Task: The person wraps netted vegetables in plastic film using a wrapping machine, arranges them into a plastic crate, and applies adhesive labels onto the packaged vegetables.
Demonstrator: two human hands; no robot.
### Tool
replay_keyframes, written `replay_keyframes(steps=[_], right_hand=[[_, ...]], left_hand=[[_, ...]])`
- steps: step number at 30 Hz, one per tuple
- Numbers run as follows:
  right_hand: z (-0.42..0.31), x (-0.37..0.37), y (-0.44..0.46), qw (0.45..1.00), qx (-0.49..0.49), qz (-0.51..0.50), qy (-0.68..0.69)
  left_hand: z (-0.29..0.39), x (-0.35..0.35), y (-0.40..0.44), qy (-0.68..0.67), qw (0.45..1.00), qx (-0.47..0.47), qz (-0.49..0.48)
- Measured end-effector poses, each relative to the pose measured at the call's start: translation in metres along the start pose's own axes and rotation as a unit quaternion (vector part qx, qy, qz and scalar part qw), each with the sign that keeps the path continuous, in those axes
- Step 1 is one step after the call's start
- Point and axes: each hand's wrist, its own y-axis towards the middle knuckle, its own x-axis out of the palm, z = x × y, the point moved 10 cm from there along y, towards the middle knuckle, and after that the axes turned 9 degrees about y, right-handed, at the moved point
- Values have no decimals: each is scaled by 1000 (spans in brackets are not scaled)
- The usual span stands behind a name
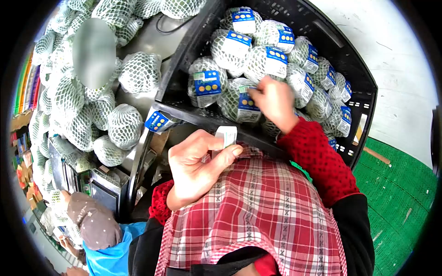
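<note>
My left hand (198, 165) pinches a small white label (228, 134) between thumb and fingers, in front of my checked apron. My right hand (276, 102) reaches over the black plastic crate (177, 76). Its fingers are curled, their tips at the blue-and-white tag of a net-wrapped green fruit (229, 102) near the crate's front side. Whatever is in those fingers, if anything, is hidden. Several more netted fruits (228, 51) with blue tags fill much of the crate. Outside its left corner, a blue tag (157, 121) hangs at the metal edge.
A heap of white-netted fruits (69, 103) without visible tags covers the metal table on the left. A dark cable (172, 31) lies behind it. Another person in a cap (94, 221) is at lower left. Green slatted flooring (396, 202) lies at right.
</note>
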Motion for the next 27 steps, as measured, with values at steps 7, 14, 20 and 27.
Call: replay_keyframes(steps=[7, 14, 20, 27], right_hand=[[-125, -80, -87, 911, -281, -66, 295], [-98, -90, -112, 925, -259, -33, 276], [-75, -98, -120, 947, -236, -35, 215], [-55, -104, -105, 935, -181, -54, 300]], left_hand=[[18, 16, 3, 89, 992, 80, -50], [66, 52, 5, 195, 935, 281, -92], [48, 76, 1, 174, 956, 179, -154], [59, 93, 10, 149, 951, 223, -154]])
